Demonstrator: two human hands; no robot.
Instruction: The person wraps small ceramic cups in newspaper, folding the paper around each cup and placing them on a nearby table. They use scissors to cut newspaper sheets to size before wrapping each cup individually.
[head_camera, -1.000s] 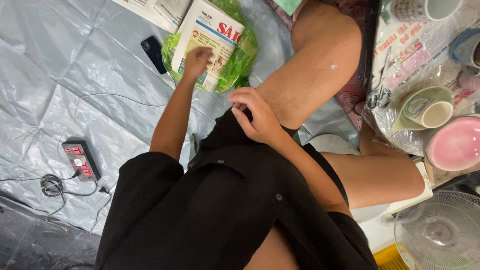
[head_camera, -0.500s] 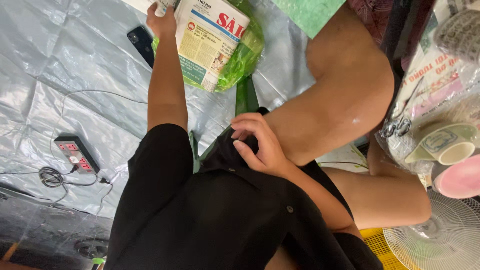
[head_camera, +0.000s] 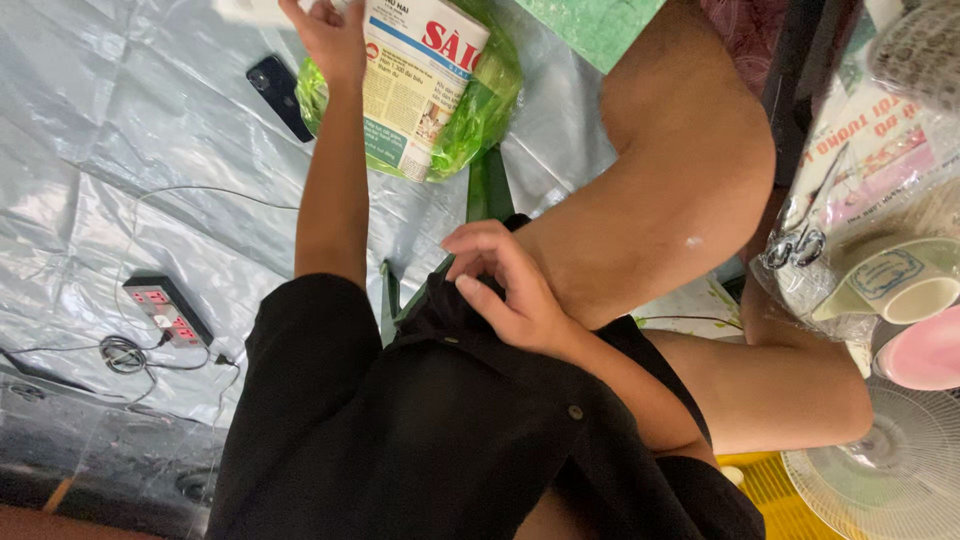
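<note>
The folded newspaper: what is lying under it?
Under the folded newspaper lie green leaves on the grey plastic sheet. How many leaves cannot be seen; the paper covers their middle.
</note>
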